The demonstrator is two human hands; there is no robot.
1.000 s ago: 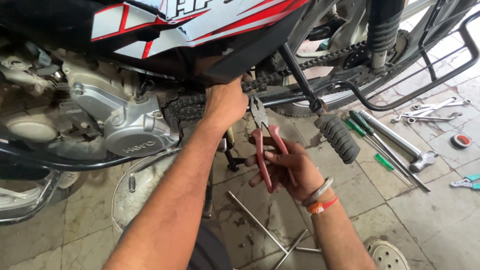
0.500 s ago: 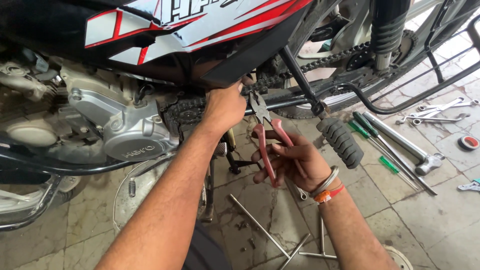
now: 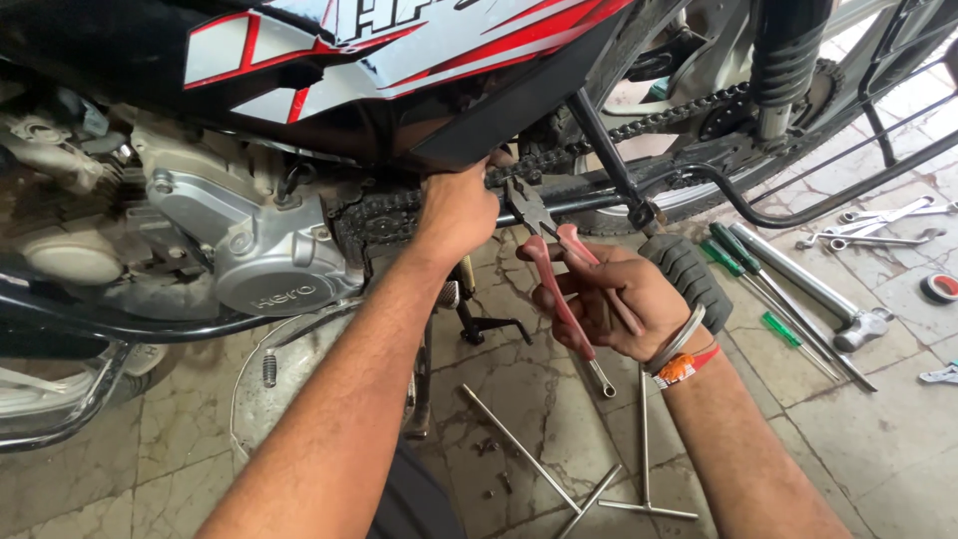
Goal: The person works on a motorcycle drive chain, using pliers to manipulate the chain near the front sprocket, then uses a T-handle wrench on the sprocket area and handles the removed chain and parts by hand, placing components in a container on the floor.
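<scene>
Engine: silver cast-metal engine cover (image 3: 261, 262) at far left, under the black motorcycle body panel with red and white stripes (image 3: 399, 45).
Chain: greasy black drive chain (image 3: 384, 215) running right from the cover, passing behind the left hand.
Left hand: left hand (image 3: 457, 210) reaching up under the panel's lower edge, fingers curled on the chain area; exact hold hidden, so impossible to tell.
Pliers: red-handled steel pliers (image 3: 559, 269) just right of the left hand, tips pointed up-left at the chain, handles spread a little.
Right hand: right hand (image 3: 614, 304) wrapped around the pliers' handles, also gripping a slim steel rod (image 3: 597, 374) that sticks out below the palm.
Footpeg: ribbed black rubber footpeg (image 3: 689, 274) just behind the right wrist.
Floor: long steel T-handle wrenches (image 3: 639, 449) on the cracked stone tiles (image 3: 180, 429) below the hands.
Far right: green-handled screwdrivers (image 3: 758, 274), a hammer (image 3: 848, 319) and several steel spanners (image 3: 878, 225), well apart from both hands.
</scene>
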